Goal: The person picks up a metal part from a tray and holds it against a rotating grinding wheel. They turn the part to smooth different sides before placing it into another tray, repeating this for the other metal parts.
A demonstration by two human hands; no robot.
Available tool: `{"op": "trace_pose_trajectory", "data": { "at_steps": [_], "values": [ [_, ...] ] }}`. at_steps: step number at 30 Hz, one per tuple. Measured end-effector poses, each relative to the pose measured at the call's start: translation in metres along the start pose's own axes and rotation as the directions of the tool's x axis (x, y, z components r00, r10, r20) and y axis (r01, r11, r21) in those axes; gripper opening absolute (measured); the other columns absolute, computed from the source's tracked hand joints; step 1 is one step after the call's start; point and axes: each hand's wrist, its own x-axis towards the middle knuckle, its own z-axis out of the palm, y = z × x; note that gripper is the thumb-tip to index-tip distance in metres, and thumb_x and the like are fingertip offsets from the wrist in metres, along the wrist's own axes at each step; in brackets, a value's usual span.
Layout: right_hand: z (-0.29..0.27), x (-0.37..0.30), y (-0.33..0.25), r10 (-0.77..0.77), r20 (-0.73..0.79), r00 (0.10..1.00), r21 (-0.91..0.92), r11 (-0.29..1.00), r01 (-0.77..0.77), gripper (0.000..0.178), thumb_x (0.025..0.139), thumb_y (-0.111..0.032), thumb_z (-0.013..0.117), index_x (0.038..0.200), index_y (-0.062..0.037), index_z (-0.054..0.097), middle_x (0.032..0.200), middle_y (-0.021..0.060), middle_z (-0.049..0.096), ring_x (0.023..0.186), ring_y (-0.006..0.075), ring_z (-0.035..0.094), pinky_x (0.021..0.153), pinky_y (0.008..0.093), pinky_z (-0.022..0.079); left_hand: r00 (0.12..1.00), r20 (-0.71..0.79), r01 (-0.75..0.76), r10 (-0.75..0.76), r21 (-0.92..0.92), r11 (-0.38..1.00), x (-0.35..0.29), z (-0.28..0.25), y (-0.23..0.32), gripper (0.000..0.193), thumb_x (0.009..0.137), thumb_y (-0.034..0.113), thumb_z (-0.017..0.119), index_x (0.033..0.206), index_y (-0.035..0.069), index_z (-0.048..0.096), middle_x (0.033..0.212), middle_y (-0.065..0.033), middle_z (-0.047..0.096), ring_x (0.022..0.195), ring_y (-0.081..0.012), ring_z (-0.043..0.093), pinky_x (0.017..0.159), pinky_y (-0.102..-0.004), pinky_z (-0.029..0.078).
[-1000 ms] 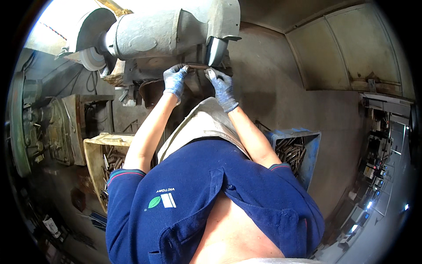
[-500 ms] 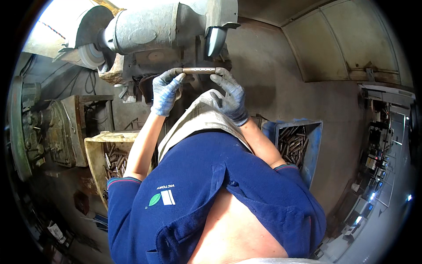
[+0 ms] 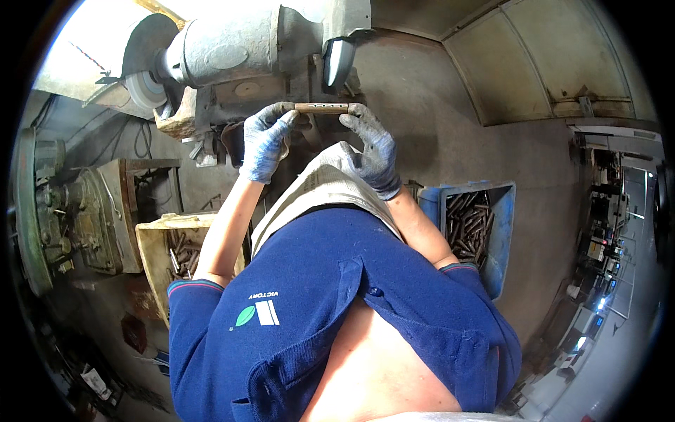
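Gloved fingers of left hand (image 3: 264, 141) and right hand (image 3: 374, 151) pinching opposite ends of short brown rod (image 3: 321, 107), held level just below bench grinder (image 3: 239, 49), blue bin (image 3: 492, 232) at right full of similar rods, wooden crate (image 3: 158, 246) at left holding more

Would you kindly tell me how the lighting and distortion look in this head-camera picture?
Head view: strong fisheye bending at the rim, with black corners; daylight blows out the upper left near the grey bench grinder; the short brown metal rod between the left hand and right hand stays sharp; the far right edge is dim and smeared.
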Motion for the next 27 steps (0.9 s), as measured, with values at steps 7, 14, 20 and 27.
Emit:
{"op": "trace_pose_trajectory", "data": {
  "at_steps": [7, 14, 20, 27],
  "values": [
    [0.000, 0.000, 0.003, 0.052, -0.028, 0.998, 0.024, 0.998, -0.052, 0.034, 0.073, -0.012, 0.073, 0.104, 0.0006, 0.065, 0.112, 0.0202, 0.060, 0.109, 0.0317, 0.057, 0.094, 0.0363, 0.045, 0.999, -0.003, 0.032, -0.032, 0.004, 0.999, 0.009, 0.001, -0.007, 0.015, 0.086, 0.007, 0.061, 0.097, -0.003, 0.063, 0.081, -0.0093, 0.068, 0.066, -0.0113, 0.061, 0.060, -0.0220, 0.048],
    [0.017, -0.008, 0.075, 0.315, -0.053, 0.948, 0.061, 0.948, -0.312, 0.014, 0.078, -0.007, 0.069, 0.091, -0.0015, 0.070, 0.096, 0.0116, 0.068, 0.101, 0.0218, 0.061, 0.089, 0.0317, 0.047, 0.980, -0.068, 0.182, -0.188, -0.081, 0.980, 0.056, 0.007, -0.064, 0.009, 0.086, 0.004, 0.059, 0.091, -0.003, 0.062, 0.076, -0.0104, 0.066, 0.063, -0.0172, 0.063, 0.061, -0.0262, 0.053],
    [0.012, -0.017, 0.125, 0.555, -0.013, 0.832, 0.370, 0.776, -0.511, 0.012, 0.083, -0.008, 0.066, 0.093, -0.0018, 0.070, 0.089, 0.0059, 0.068, 0.086, 0.0129, 0.061, 0.079, 0.0264, 0.048, 0.946, -0.129, 0.279, -0.296, -0.137, 0.951, 0.085, 0.028, -0.084, 0.008, 0.084, 0.000, 0.058, 0.087, -0.006, 0.063, 0.074, -0.0134, 0.066, 0.062, -0.0199, 0.064, 0.061, -0.0296, 0.055],
    [0.026, -0.010, 0.132, 0.643, 0.040, 0.765, 0.432, 0.679, -0.593, 0.016, 0.085, -0.014, 0.066, 0.093, -0.0006, 0.069, 0.083, -0.0001, 0.066, 0.077, 0.0067, 0.056, 0.072, 0.0234, 0.047, 0.927, -0.204, 0.282, -0.316, -0.176, 0.943, 0.096, 0.022, -0.085, 0.008, 0.084, -0.002, 0.056, 0.085, -0.007, 0.062, 0.074, -0.0153, 0.065, 0.061, -0.0221, 0.064, 0.061, -0.0308, 0.056]
  ]
}}
